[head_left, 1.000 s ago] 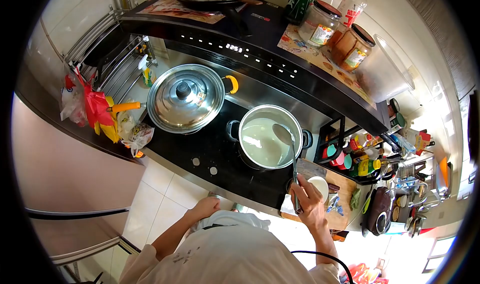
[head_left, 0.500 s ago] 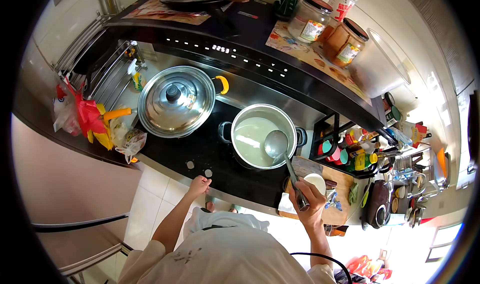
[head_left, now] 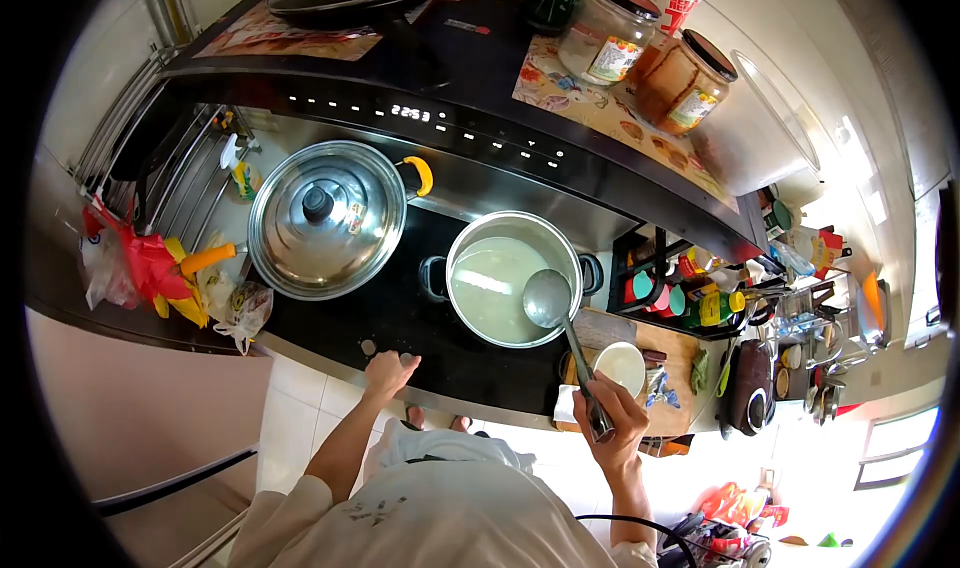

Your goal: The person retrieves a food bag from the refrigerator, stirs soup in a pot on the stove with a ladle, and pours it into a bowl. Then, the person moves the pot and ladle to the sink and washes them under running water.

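Note:
In the head view my right hand [head_left: 617, 418] grips the handle of a metal ladle [head_left: 547, 299]. The ladle's bowl rests over the whitish liquid inside a steel pot [head_left: 461, 320] with black side handles. My left hand [head_left: 390, 375] is at the front edge of the black cooktop [head_left: 440, 368], fingers closed around the right one of two small round stove knobs [head_left: 406, 358]. The other knob [head_left: 368, 348] sits just left of my fingers. A wide pan with a shiny lid [head_left: 330, 218] stands on the left burner.
Above the burners juts the range hood [head_left: 470, 133], with glass jars [head_left: 607, 33] on top. To the right, a white bowl [head_left: 620, 369] sits on a wooden cutting board [head_left: 680, 408], beside a black rack [head_left: 640, 313] of seasonings. Plastic bags [head_left: 150, 268] hang at left.
My left hand has moved up onto the right stove knob. My right hand still holds the ladle in the pot, with only a slight shift. The camera view has turned a little.

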A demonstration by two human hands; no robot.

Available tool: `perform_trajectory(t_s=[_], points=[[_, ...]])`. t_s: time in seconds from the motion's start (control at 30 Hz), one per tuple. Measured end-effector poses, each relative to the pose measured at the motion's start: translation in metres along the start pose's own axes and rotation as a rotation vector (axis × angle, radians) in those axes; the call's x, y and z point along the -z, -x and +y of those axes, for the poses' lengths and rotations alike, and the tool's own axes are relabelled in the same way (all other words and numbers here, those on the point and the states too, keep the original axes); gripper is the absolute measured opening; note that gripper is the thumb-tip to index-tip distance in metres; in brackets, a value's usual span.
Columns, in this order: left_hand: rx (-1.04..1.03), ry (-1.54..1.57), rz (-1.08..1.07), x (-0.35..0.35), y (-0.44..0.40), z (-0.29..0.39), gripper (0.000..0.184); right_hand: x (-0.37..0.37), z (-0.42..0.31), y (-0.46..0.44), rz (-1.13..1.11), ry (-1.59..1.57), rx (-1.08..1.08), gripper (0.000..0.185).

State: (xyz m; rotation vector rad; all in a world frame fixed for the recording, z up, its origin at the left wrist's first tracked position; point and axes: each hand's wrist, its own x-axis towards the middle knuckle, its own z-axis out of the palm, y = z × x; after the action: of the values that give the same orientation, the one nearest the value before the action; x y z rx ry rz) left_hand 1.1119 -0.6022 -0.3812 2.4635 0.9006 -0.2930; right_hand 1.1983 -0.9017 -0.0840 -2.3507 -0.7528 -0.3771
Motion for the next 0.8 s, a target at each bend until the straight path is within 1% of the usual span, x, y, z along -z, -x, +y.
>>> perform_trajectory(t_s=[0.17,0.37,0.47,0.57,0.67,0.73,0.8], points=[[-0.010,-0.018,-0.053,0.008,0.000,0.002,0.060,-0.005,-0.007,-0.002,0.009,0.032,-0.022,0.023],[-0.117,-0.054,-0.102,0.009,-0.004,0.000,0.048,-0.012,-0.016,-0.005,0.016,0.039,-0.051,0.022],[-0.263,-0.176,-0.127,0.009,-0.007,-0.002,0.044,-0.017,-0.023,-0.006,0.020,0.050,-0.054,0.022],[-0.390,-0.226,-0.083,0.026,-0.007,0.003,0.037,-0.023,-0.027,-0.006,0.057,0.076,-0.009,0.025],[-0.592,0.463,0.166,0.073,-0.028,0.039,0.032,-0.025,-0.031,-0.001,0.068,0.077,-0.023,0.026],[-0.273,1.072,-0.042,0.101,-0.048,0.062,0.030,-0.027,-0.036,0.002,0.073,0.066,-0.040,0.026],[-0.078,1.497,-0.199,0.123,-0.069,0.080,0.029,-0.030,-0.038,0.004,0.080,0.052,-0.046,0.026]])
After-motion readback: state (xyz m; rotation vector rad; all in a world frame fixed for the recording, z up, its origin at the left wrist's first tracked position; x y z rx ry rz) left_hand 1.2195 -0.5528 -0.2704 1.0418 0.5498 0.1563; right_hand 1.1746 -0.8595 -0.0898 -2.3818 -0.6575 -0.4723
